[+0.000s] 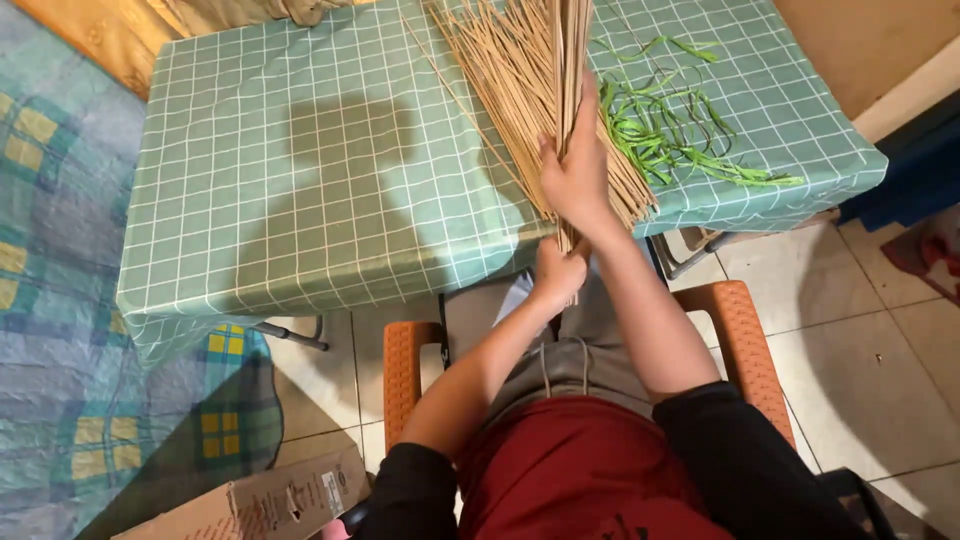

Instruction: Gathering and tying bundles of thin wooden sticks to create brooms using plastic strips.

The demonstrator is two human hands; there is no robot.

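Bottom centre of frame: red top, black sleeves, seated in an orange plastic chair (735,330); cardboard box (270,500) at lower left on the tiled floor. Just above, centre: left hand (558,270) closed around the lower ends of a few thin sticks, below the table edge. Higher up, right hand (575,175) wrapped around the bundle of sticks (525,70), fingers curled, thumb side toward the table edge, pressing the bundle vs. the tablecloth. Risk, as a judgement: loose grip w/ so many thin sticks could let some slip out and drop to the floor btwn the knees; outer ones fan out already at upper centre, so could roll off or snap if squeezed hard. Sticks look pale tan, long, straight, very slender, dry, splayed toward top of frame. Right of them, upper right: green leaf strips (680,140), curled, scattered on the green checked tablecloth (300,200). Far left: blue patterned mat (50,250).
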